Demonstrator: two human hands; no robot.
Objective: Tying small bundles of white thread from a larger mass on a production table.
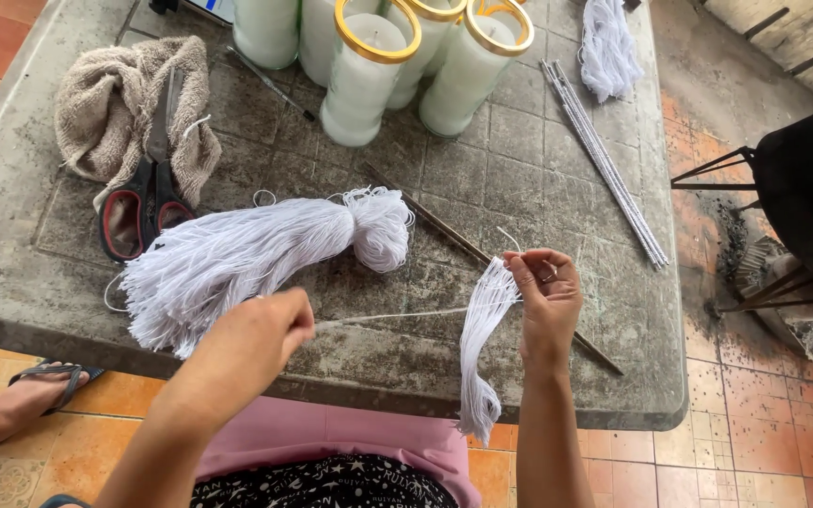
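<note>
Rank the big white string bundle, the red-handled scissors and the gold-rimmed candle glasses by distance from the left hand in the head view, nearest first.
From the left hand:
1. Big white string bundle, on the table just beyond the hand.
2. Red-handled scissors, further left, lying on the beige cloth.
3. Gold-rimmed candle glasses, at the table's far edge.

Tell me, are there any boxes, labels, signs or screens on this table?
None that can be made out.
The tall white candle jars with gold rims at the table's far edge show no labels.
A pale flat thing behind them is cut off by the picture's edge; cannot tell what it is.
</note>
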